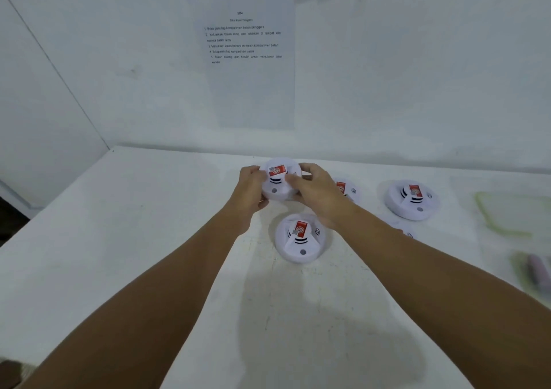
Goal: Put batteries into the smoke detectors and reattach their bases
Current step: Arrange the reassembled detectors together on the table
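A white smoke detector [278, 180] with a red label is held up over the far middle of the white worktop [119, 239], the left hand [252, 190] and right hand [313, 191] each curled in a grip around its rim. A second detector [299, 241] lies just below it, a third [411, 199] to the right, and one [347, 190] partly hidden behind the right wrist. A blurred tray [512, 212], perhaps a lid, sits far right.

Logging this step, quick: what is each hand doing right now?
Left hand: grips the smoke detector on its left side.
Right hand: grips the same detector on its right side.
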Demonstrator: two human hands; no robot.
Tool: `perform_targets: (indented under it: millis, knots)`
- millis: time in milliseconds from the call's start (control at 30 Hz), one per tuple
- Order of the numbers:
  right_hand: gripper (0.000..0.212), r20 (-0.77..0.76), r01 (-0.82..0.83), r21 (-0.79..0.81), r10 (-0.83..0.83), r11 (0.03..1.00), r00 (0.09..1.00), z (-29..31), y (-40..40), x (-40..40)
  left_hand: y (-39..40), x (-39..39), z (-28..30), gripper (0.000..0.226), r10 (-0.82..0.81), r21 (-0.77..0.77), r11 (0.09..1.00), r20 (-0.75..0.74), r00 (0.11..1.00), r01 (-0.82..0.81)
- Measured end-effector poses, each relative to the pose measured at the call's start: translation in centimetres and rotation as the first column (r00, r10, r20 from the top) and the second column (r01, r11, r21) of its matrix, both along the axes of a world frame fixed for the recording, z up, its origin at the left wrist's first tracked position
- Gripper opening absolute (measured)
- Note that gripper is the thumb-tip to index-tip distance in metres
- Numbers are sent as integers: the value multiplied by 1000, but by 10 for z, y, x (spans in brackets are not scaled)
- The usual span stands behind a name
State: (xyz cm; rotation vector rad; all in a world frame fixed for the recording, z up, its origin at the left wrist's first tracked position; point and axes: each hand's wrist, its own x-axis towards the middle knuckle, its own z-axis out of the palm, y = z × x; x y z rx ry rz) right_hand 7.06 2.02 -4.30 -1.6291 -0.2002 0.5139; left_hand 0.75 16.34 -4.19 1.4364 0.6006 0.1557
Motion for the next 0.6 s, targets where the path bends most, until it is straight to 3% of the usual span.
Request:
perform_targets:
  millis: [100, 233, 267, 333, 400, 467, 533, 600]
  knots:
    - [40, 248, -126, -111, 151, 986, 957, 4, 1, -8, 0, 0, 6, 68, -17, -1, 1000, 17, 1000, 17]
    - [45, 408, -332, -261, 415, 907, 813, 20, 1, -6, 17, -1, 0, 91, 27, -105, 994, 34, 999, -23]
    - [49, 431, -327, -308, 437, 894, 789, 21, 1, -2, 22, -2, -1, 90, 22, -163, 986, 31, 999, -17]
    - [53, 479, -227, -433, 436, 872, 762, 22, 2, 10, 30, -7, -4, 63, 62, -290, 956, 48, 997, -45]
    - [57, 490, -120, -654, 539, 747, 685, 19, 5, 23, 34, -12, -4, 40, 154, -489, 865, 51, 987, -110]
    - [59, 357, -76, -859, 701, 505, 617, 17, 11, 33, 38, -17, 0, 37, 241, -641, 754, 62, 968, -147]
    - [57, 218, -75, -945, 784, 318, 582, 12, 18, 38, 42, -20, 2, 43, 256, -699, 702, 69, 964, -137]
    - [54, 151, -97, -963, 802, 251, 578, 9, 22, 43, 46, -22, 1, 56, 235, -701, 702, 63, 970, -125]
